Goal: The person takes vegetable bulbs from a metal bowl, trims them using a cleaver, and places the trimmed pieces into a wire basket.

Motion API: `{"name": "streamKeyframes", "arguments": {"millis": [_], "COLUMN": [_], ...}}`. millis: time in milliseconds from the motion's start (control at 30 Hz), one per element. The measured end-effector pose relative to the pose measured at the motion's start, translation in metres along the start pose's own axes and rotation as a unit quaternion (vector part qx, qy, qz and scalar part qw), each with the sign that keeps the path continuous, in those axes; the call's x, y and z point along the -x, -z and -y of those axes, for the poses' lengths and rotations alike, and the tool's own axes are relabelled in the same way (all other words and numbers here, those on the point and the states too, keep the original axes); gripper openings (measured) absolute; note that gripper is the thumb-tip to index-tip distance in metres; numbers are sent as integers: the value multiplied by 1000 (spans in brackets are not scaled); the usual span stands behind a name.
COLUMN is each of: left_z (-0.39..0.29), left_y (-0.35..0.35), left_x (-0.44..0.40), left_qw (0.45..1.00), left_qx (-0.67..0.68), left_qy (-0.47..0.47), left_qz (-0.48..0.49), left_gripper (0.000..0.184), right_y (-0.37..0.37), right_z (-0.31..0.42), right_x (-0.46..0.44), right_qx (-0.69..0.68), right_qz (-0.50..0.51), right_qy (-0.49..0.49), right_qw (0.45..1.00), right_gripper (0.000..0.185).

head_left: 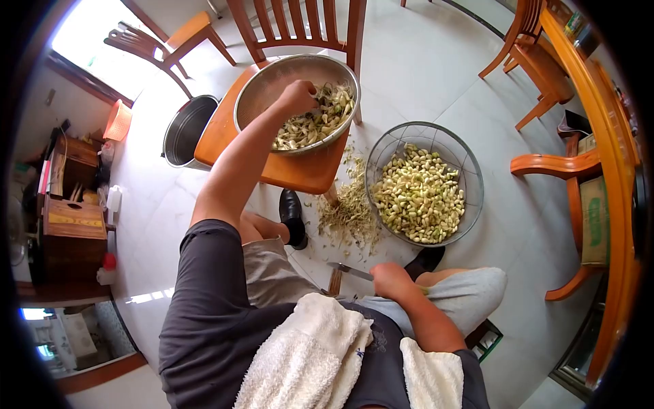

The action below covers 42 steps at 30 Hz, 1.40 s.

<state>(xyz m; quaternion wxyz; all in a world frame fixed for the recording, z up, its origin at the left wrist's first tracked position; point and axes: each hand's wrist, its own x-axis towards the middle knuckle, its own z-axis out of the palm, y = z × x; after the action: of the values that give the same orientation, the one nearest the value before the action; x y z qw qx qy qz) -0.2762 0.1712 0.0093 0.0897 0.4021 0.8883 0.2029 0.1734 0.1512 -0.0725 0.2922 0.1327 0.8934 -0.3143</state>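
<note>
Bulbs (333, 103), too many to count, are heaped in one metal bowl (257, 92) beneath the left hand (298, 97); its arm is outstretched, its fingers curled, their hold hidden. One knife (351, 270) is clasped in the closed right hand (392, 280), arm bent; beyond that grip stands one wire basket (470, 163).

A bowl (255, 99) is resting on a chair (300, 172), with bulbs (296, 133) lying inside. Left of the chair, a bucket (178, 136) is standing on the floor (436, 68). To the right, a basket (473, 160) is sitting on the floor, holding loose pieces (419, 194). Scraps (351, 211) are lying between chair and basket.
</note>
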Motion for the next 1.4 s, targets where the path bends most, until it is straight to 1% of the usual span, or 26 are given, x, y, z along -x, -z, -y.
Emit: {"name": "streamKeyframes", "arguments": {"millis": [133,233,333,367,433,467,533,633,667,700,733,767,833,867,967,1000,1100,1133,1233,1267,1367,1400], "left_z": [-2,1,4,3,-5,-6,-7,-15,-18,-21,-25,-31,-42,-43,-53,-58,-63,-67,-75,-79,-83,-85], "left_y": [-13,-10,14,26,56,66,80,75,67,57,46,36,16,7,-13,-15,-33,-37,-51,-54,-65,-68], "left_x": [-12,-11,4,13,37,50,80,141,160,178,193,207,226,234,249,254,264,267,274,278,283,284], "left_qw": [998,997,992,978,921,880,772,662,622,579,553,514,492,487,532,556,610,617,587,583,583,585], "left_qx": [-54,-68,93,191,379,468,632,746,777,807,825,848,860,861,834,819,777,769,788,790,788,786], "left_qy": [-33,-1,81,84,85,77,58,38,35,32,49,41,63,83,124,128,145,157,177,174,183,185], "left_qz": [24,23,30,24,9,19,35,70,88,106,103,124,121,119,78,66,52,45,65,70,74,76], "left_gripper": [25,24,21,21,21,21,23,30,29,27,27,25,23,22,20,17,15,13,15,14,15,16], "right_y": [11,6,1,2,7,6,5,22,31,35,36,36,45,47,52,51,54,53,52,53,51,51], "right_z": [3,-2,-7,-7,-6,-8,-15,-14,-9,-7,-8,-9,0,3,14,17,30,31,33,35,35,35], "right_x": [6,6,3,4,8,8,9,15,22,24,24,24,31,34,39,39,43,41,38,40,41,43], "right_qx": [1,0,-15,-15,-14,-31,-64,-64,-116,-133,-147,-162,-216,-212,-301,-286,-246,-224,-147,-122,-89,-75], "right_qz": [4,-3,1,-7,-25,-53,-106,-172,-203,-238,-260,-284,-310,-329,-356,-397,-477,-491,-517,-519,-511,-502], "right_qy": [-13,-10,-19,-19,-19,-26,-39,-24,-13,-6,-1,1,4,8,14,48,127,151,191,195,191,187], "right_qw": [1000,1000,1000,1000,999,998,992,983,972,962,954,945,926,920,885,871,834,828,821,823,834,841], "right_gripper": [19,19,18,19,21,21,20,18,17,17,17,16,18,18,14,15,22,26,31,35,34,36]}}
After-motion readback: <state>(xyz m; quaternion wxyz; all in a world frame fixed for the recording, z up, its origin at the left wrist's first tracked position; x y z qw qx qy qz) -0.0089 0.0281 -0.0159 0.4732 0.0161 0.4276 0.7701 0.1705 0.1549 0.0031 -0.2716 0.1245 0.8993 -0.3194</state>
